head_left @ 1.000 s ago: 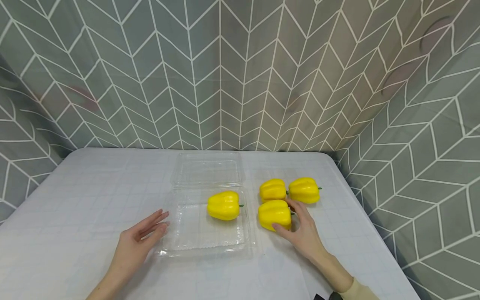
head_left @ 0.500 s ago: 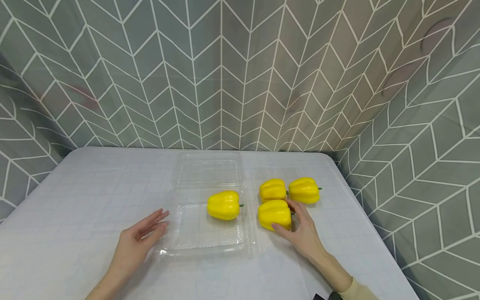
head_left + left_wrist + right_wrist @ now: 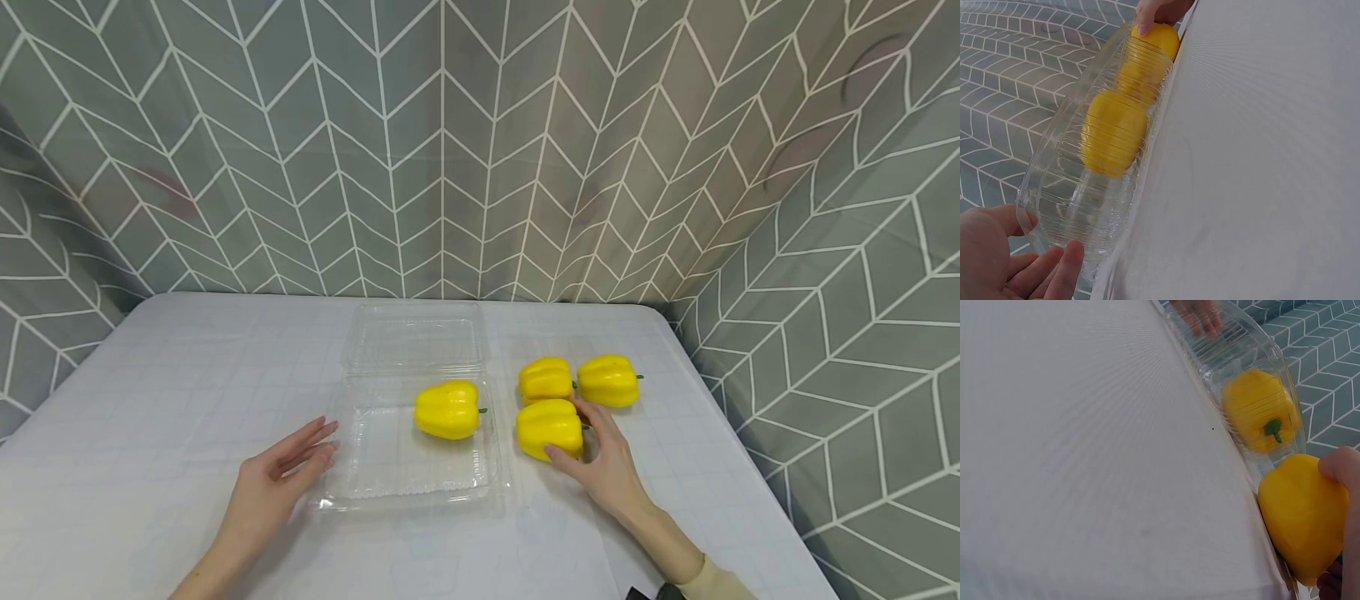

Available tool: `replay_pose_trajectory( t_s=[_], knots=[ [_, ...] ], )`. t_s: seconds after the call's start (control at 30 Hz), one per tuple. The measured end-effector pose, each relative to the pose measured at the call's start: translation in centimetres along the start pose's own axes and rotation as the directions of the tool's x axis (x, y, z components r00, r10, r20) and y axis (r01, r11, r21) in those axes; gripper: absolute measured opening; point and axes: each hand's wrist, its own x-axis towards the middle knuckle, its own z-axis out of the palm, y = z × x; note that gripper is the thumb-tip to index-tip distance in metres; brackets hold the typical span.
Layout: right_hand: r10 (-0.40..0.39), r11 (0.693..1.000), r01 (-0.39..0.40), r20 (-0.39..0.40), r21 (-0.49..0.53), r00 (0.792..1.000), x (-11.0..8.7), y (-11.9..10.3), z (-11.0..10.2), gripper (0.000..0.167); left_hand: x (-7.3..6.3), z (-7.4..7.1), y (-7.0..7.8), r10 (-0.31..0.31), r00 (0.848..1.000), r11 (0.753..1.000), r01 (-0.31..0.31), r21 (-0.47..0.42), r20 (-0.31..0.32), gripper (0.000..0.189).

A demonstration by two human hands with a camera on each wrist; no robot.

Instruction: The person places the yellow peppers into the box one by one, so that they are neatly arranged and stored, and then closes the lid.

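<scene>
I get yellow on all four peppers [image 3: 447, 410], green on their stems [image 3: 1273, 428], and a colourless container [image 3: 405, 471] lined with fine ribs. The tablecloth [image 3: 187, 375] reaches me as white, the sleeve [image 3: 716, 581] as beige, the curtain [image 3: 465, 150] as grey-green with white chevron lines.

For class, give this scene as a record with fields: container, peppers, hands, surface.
Container: clear plastic box, open lid on far side
Inside: one yellow pepper, stem pointing right
Outside, right of box, all yellow: near pepper, far-left pepper, far-right pepper
Left hand: by the box's left edge
Right hand: grips the near pepper
Surface: white-covered table
</scene>
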Motion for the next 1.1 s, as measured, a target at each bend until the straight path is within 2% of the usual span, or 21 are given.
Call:
replay_pose_trajectory(
  t_s=[0.3, 0.73, 1.1],
  knots=[
    [0.004, 1.000, -0.004, -0.007, -0.010, 1.000, -0.05, -0.03, 0.10, 0.076, 0.00, -0.02, -0.23, 0.041, 0.999, 0.999, -0.041, -0.020, 0.000, 0.047],
    [0.003, 1.000, -0.003, -0.003, 0.007, 1.000, -0.03, -0.13, 0.09, 0.078, -0.07, -0.09, -0.27, -0.014, 1.000, 1.000, 0.014, -0.024, 0.010, 0.046],
    [-0.006, 1.000, 0.006, -0.012, -0.015, 1.000, -0.09, -0.15, 0.08, 0.080, 0.03, -0.25, -0.33, -0.012, 1.000, 1.000, 0.012, -0.010, 0.022, 0.046]
  ],
)
